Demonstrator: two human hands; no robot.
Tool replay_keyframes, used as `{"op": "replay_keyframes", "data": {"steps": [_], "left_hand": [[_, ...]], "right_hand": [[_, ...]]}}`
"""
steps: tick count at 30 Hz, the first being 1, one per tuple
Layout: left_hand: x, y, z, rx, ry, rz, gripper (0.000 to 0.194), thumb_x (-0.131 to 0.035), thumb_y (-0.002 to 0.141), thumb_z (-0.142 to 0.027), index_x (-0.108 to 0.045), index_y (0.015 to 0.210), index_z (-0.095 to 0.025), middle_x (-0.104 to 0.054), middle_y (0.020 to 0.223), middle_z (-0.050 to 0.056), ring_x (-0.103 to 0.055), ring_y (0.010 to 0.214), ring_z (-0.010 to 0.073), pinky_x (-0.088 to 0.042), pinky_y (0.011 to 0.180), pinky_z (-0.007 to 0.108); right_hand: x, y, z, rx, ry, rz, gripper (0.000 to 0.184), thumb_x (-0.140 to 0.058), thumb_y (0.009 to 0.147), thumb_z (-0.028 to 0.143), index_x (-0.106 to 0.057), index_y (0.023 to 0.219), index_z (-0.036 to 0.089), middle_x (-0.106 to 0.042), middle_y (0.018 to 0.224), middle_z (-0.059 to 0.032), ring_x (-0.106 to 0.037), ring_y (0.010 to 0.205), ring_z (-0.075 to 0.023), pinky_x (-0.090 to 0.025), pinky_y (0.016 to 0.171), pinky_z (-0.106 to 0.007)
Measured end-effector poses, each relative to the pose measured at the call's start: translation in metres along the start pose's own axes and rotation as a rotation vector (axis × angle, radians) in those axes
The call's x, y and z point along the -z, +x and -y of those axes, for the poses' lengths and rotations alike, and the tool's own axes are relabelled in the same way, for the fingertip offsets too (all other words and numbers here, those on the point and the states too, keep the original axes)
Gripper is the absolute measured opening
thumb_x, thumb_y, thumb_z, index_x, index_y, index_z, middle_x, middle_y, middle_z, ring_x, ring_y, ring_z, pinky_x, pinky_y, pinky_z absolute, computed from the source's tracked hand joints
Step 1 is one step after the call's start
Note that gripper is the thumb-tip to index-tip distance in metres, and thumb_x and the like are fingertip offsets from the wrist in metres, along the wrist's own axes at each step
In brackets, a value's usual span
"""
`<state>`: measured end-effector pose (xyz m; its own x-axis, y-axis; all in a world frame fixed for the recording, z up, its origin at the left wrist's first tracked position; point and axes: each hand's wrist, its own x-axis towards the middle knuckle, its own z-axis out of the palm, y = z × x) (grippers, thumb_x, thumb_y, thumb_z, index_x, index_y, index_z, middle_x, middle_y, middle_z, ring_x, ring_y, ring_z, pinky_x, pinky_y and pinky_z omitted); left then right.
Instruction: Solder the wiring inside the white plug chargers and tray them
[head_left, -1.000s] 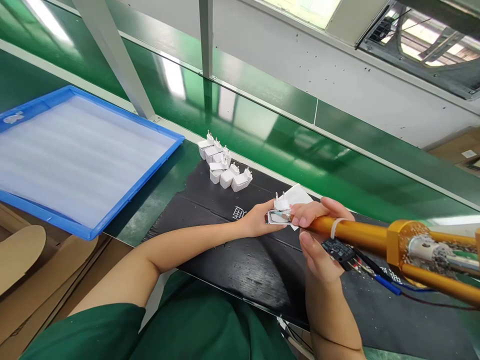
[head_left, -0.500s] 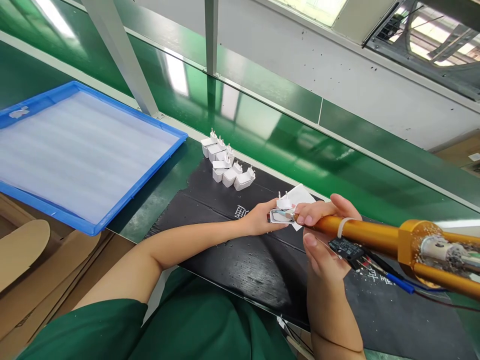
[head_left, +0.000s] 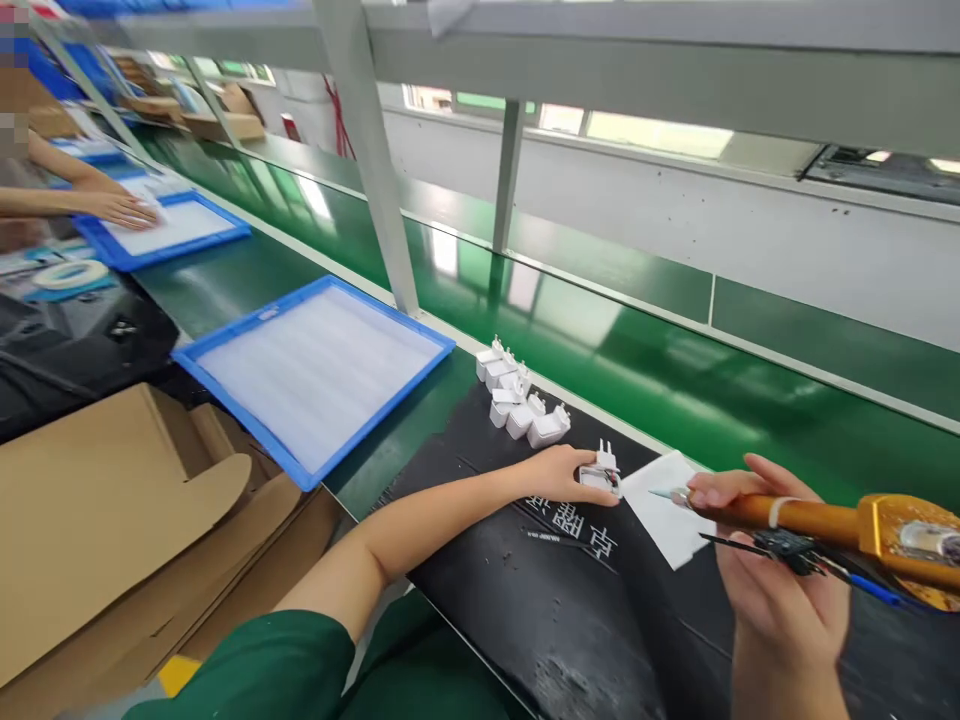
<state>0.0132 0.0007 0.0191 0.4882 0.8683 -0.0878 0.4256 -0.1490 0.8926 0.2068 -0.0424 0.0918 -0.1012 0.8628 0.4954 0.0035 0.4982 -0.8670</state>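
On blk mat (head_left: 525,590): L hand (head_left: 559,474) grips wht plug (head_left: 600,478); R hand (head_left: 780,560) grips gold tool (head_left: 814,522).

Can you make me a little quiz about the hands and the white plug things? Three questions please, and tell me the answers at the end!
1. True or false: the right hand holds the long, gold-coloured metal tool.

2. What does the left hand hold?
A) a blue, rectangular plastic tray
B) a white plastic plug with two metal pins
C) a round roll of tape

3. Fill in the colour: the flat white sheet near the tool's tip lies on a smooth, flat ____ mat.

Key: 1. True; 2. B; 3. black
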Motion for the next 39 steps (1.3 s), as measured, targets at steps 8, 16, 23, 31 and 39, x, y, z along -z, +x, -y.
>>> {"op": "replay_keyframes", "data": {"steps": [8, 16, 23, 31, 39], "left_hand": [[-0.018, 0.017, 0.007, -0.018, -0.32, -0.103, 0.037, -0.064, 0.081, -0.019, -0.053, 0.117, -0.016, -0.07, 0.107, 0.006, -0.065, 0.094, 0.0146, -0.048, 0.089, 0.028], [0.0, 0.008, -0.003, -0.185, 0.067, -0.03, 0.048, -0.049, 0.077, -0.01, -0.05, 0.125, -0.015, -0.066, 0.113, 0.008, -0.055, 0.108, 0.0213, -0.043, 0.099, 0.038], [0.008, -0.012, -0.009, -0.206, 0.309, -0.011, 0.045, -0.049, 0.091, -0.031, -0.047, 0.135, -0.019, -0.064, 0.123, 0.009, -0.056, 0.109, 0.0233, -0.044, 0.098, 0.038], [-0.019, -0.009, -0.005, -0.072, 0.373, -0.24, 0.029, -0.059, 0.087, -0.041, -0.058, 0.108, -0.02, -0.069, 0.089, 0.004, -0.065, 0.083, 0.0199, -0.049, 0.076, 0.028], [-0.031, -0.01, 0.001, -0.112, 0.461, -0.307, 0.03, -0.053, 0.091, -0.037, -0.054, 0.113, -0.018, -0.067, 0.097, 0.008, -0.065, 0.092, 0.0227, -0.05, 0.082, 0.032]], "right_hand": [[0.008, 0.021, -0.008, -0.041, 0.067, -0.126, 0.043, -0.081, 0.067, 0.041, -0.07, 0.109, 0.036, -0.06, 0.073, -0.0031, -0.053, 0.068, -0.022, -0.045, 0.061, -0.038], [0.025, 0.022, -0.021, 0.013, -0.008, -0.068, 0.043, -0.073, 0.074, 0.043, -0.063, 0.113, 0.028, -0.059, 0.081, -0.0014, -0.053, 0.07, -0.0182, -0.046, 0.061, -0.033], [0.03, 0.027, -0.017, 0.023, -0.049, -0.091, 0.042, -0.073, 0.072, 0.043, -0.06, 0.109, 0.027, -0.057, 0.078, 0.0002, -0.054, 0.068, -0.0165, -0.048, 0.06, -0.032], [0.033, 0.029, -0.012, 0.047, -0.056, -0.09, 0.029, -0.074, 0.072, 0.044, -0.06, 0.089, 0.025, -0.056, 0.074, 0.0002, -0.055, 0.07, -0.0177, -0.05, 0.065, -0.034], [0.038, 0.027, -0.012, 0.014, -0.068, -0.087, 0.029, -0.074, 0.072, 0.046, -0.061, 0.087, 0.024, -0.058, 0.077, -0.0015, -0.058, 0.073, -0.0199, -0.049, 0.065, -0.036]]}}
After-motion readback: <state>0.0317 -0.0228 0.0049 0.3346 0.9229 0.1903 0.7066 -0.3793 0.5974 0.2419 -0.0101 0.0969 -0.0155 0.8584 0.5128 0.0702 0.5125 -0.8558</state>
